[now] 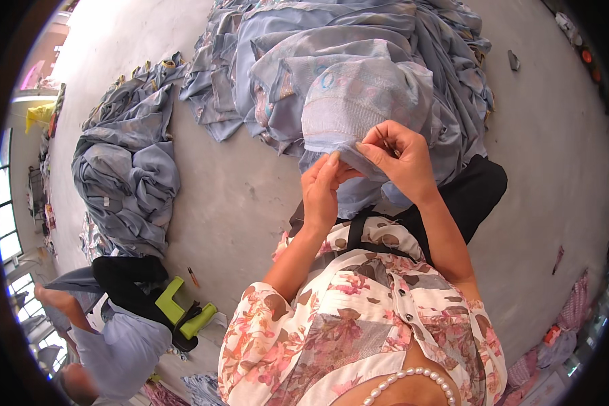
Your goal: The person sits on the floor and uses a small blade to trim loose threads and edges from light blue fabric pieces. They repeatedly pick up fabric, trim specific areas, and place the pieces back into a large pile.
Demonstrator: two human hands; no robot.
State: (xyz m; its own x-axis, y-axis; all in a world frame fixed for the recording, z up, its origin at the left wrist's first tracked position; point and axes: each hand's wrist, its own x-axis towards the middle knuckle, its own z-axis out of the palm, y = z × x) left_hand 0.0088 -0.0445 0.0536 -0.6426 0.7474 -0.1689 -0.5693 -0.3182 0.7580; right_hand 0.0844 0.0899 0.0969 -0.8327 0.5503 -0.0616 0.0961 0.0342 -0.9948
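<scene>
Floral short-sleeved blouse [358,318], pearl necklace [406,382], black strap [365,233].

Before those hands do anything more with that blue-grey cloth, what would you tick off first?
1. Both hands on the cloth: ok. Left hand and right hand pinch the hem of the blue-grey garment.
2. Hem edge visible between the fingers: ok.
3. Any tool in the grip: cannot tell; something thin may lie in the right hand.
4. Garment free of the big pile: cannot tell; they overlap.
5. Nearby person clear of the hands: ok, at lower left.
</scene>
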